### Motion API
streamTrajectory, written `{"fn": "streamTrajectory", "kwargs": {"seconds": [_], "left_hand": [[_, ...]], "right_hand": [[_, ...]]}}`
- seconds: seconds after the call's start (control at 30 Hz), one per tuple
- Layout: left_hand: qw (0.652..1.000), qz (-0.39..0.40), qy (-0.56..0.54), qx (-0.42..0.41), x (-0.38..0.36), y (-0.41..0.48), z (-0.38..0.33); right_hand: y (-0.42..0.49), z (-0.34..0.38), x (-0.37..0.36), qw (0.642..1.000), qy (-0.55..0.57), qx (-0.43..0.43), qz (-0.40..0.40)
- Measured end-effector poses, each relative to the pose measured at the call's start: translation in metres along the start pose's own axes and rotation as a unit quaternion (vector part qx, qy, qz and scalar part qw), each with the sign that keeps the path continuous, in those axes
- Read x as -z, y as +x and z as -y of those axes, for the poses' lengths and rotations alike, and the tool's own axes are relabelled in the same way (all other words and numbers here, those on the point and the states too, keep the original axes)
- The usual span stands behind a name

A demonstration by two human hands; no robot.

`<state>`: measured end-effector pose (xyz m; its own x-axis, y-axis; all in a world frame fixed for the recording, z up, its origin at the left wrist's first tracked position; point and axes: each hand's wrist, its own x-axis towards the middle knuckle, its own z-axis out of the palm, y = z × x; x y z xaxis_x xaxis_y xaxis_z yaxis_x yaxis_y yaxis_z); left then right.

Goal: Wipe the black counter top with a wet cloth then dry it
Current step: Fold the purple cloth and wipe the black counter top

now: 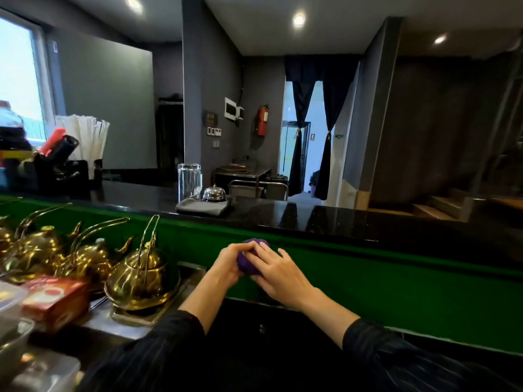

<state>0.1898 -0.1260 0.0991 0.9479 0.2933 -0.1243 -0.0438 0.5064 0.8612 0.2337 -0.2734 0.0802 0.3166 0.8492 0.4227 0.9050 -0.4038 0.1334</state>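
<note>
A bunched purple cloth [249,263] is held between both hands in front of the green panel [368,278], below the near edge of the black worktop [325,219]. The left hand [227,264] is wrapped around the cloth's left side, and the right hand [278,271] is laid over its right side, with the fingers [261,246] of both meeting across the top, so that only the middle and top of the cloth can be seen between them. The cloth is thus clenched by both hands, clear of the worktop. To the left, brass teapots [138,274] and a red box [55,298] are seen on a lower metal surface. Farther off, on the worktop, a folded grey cloth [202,207] is laid beside a call bell [214,193], with a drinking glass [189,181] just behind.
</note>
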Motion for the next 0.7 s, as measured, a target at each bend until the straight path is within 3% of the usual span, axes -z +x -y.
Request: {"fn": "streamTrajectory", "kwargs": {"seconds": [0.07,0.17,0.23,0.37,0.53,0.7], "left_hand": [[0.999,-0.003,0.052,0.000,0.011,-0.006,0.005],[0.990,0.022,0.142,-0.010,0.031,-0.022,0.003],[0.978,0.047,0.202,-0.014,0.042,-0.038,-0.005],[0.955,0.082,0.283,-0.011,0.057,-0.073,-0.021],[0.929,-0.016,0.367,-0.039,0.092,-0.107,-0.027],[0.928,-0.056,0.367,0.042,0.147,-0.147,-0.042]], "right_hand": [[-0.014,0.009,0.001,0.996,0.083,-0.012,-0.024],[-0.023,0.015,0.011,0.971,0.181,-0.105,-0.115],[-0.019,0.017,0.018,0.966,0.202,-0.151,-0.064],[-0.003,0.038,0.010,0.958,0.243,-0.143,0.050],[0.017,0.086,-0.011,0.923,0.354,-0.133,0.073],[0.038,0.127,-0.020,0.898,0.408,-0.107,0.125]]}}
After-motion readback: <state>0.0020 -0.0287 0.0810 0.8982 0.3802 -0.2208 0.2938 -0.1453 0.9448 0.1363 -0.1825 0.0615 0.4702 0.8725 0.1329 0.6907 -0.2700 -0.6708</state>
